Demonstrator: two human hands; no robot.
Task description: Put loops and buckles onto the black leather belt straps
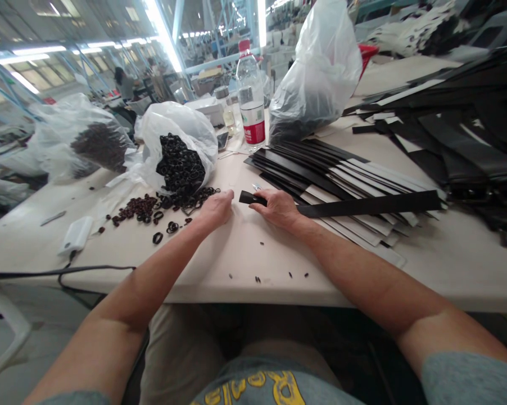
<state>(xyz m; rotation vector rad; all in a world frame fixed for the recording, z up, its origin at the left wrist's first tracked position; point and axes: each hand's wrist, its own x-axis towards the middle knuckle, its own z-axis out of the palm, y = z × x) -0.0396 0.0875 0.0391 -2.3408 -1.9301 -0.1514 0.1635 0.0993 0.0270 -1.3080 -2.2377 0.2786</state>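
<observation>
My right hand (280, 208) is closed around a long black strap (371, 205) near one end. That end sticks out to the left of my fingers, and the rest runs off to the right across a fanned pile of black and white strips (342, 174). My left hand (220, 208) is just left of the strap's end, fingers pinched together; whatever they hold is hidden. Close by it, black loops (180, 163) spill from a white plastic bag (146, 126), beside a heap of small dark brown pieces (136, 210).
Behind my hands stand a clear bottle (252, 107) with a red cap and a tall plastic bag (312, 73). Black straps with buckles (481, 163) lie at the right. A white box-shaped device (76, 235) with a black cable rests at the left. Tiny dark bits dot the table's front.
</observation>
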